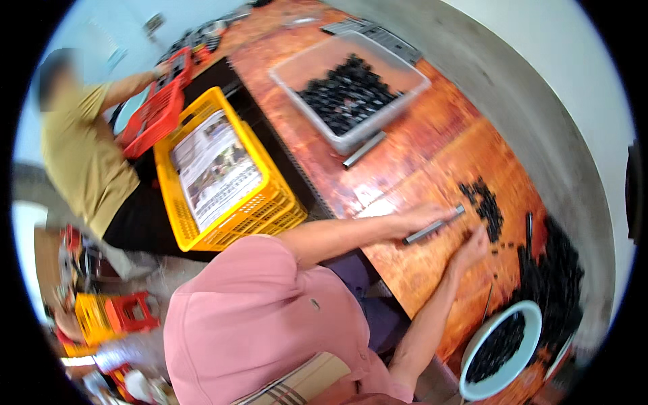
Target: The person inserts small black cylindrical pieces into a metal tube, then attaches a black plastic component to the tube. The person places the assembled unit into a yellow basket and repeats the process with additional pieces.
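My left hand is closed around a short, straight grey-and-black bar, held slantwise just above the wooden table. Close by, my right hand has its fingers drawn together in a pinch; whatever may be between them is too small to make out. A loose heap of small black pieces lies on the table beside the right fingertips, with a few strays scattered nearby. Another bar, similar in look, rests against a clear plastic bin full of black parts.
A pale blue bowl of small black pieces stands near a large dark pile. Stacked yellow crates with newspaper sit beside the table. Past them, a person in a yellow shirt handles a red basket.
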Available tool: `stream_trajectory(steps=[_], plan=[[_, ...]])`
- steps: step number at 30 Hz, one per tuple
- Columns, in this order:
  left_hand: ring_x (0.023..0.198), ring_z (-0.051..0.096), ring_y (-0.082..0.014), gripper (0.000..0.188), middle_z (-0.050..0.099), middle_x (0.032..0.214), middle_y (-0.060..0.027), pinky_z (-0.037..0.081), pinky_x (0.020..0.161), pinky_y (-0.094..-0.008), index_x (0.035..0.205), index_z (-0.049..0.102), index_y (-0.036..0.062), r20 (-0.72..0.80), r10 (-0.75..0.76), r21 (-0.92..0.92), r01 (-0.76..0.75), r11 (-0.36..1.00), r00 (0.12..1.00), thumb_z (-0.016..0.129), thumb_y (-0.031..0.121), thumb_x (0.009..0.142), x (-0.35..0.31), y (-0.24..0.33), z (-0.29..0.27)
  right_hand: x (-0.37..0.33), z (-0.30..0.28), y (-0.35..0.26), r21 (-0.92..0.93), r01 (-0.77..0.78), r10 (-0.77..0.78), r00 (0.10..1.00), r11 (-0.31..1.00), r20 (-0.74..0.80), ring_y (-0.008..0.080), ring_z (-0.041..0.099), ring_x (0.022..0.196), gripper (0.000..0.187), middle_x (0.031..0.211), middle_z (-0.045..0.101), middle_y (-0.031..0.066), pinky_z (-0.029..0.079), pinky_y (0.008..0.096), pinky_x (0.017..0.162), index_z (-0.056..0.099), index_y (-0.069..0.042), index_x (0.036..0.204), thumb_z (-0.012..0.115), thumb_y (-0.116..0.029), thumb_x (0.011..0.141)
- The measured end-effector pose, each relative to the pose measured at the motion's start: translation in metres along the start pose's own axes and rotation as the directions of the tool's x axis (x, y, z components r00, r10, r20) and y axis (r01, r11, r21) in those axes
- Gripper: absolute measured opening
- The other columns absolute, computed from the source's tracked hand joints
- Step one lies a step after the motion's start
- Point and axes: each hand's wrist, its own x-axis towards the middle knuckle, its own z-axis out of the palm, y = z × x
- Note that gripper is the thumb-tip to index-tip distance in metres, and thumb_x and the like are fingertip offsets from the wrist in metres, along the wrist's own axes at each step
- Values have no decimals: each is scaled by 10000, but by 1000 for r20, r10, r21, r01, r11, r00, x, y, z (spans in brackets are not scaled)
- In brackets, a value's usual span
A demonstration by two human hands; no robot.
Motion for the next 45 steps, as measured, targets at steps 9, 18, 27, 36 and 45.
stream_trajectory(steps=[9, 18, 27, 36, 45], plan=[[487, 525, -105, 566, 561, 661, -9, 431, 411, -254, 936, 622, 66, -35, 57, 66, -55, 996, 998, 491, 615, 987, -13, 4, -4, 3, -3, 6, 43, 47, -48, 999, 998, 8, 154, 523, 685, 419, 738, 545, 30, 441, 317, 652, 576, -9, 798, 541, -348, 1042], [560, 578, -104, 503, 576, 716, -12, 478, 443, -264, 981, 615, 64, -6, 24, 1, -24, 1000, 1000, 465, 543, 1020, -18, 11, -13, 5, -4, 5, 3, 49, -49, 999, 999, 14, 161, 519, 683, 419, 738, 546, 41, 457, 310, 649, 579, -1, 802, 532, -338, 1046], [576, 626, -157, 567, 629, 707, -73, 525, 487, -298, 1003, 630, 38, -13, 34, -19, -35, 999, 999, 439, 572, 1022, -7, -6, -18, 4, -4, 5, -10, 52, -52, 998, 999, 19, 172, 515, 680, 429, 738, 553, 51, 458, 320, 652, 590, 11, 801, 541, -342, 1040], [632, 674, -174, 642, 661, 753, -103, 573, 546, -299, 829, 627, 0, 47, 3, -4, -3, 1000, 999, 388, 557, 1039, -16, -8, -7, 2, -4, 1, -9, 34, -34, 999, 999, 30, 167, 478, 709, 383, 749, 537, 42, 411, 331, 671, 571, 9, 795, 526, -277, 1045], [573, 654, -166, 581, 642, 714, -87, 551, 503, -304, 838, 602, 3, -29, 17, 117, -13, 993, 999, 420, 519, 1035, -6, -21, -11, 1, -6, 0, -4, 31, -31, 998, 1000, 49, 173, 486, 720, 380, 758, 540, 47, 419, 332, 684, 583, 14, 810, 517, -273, 1050]])
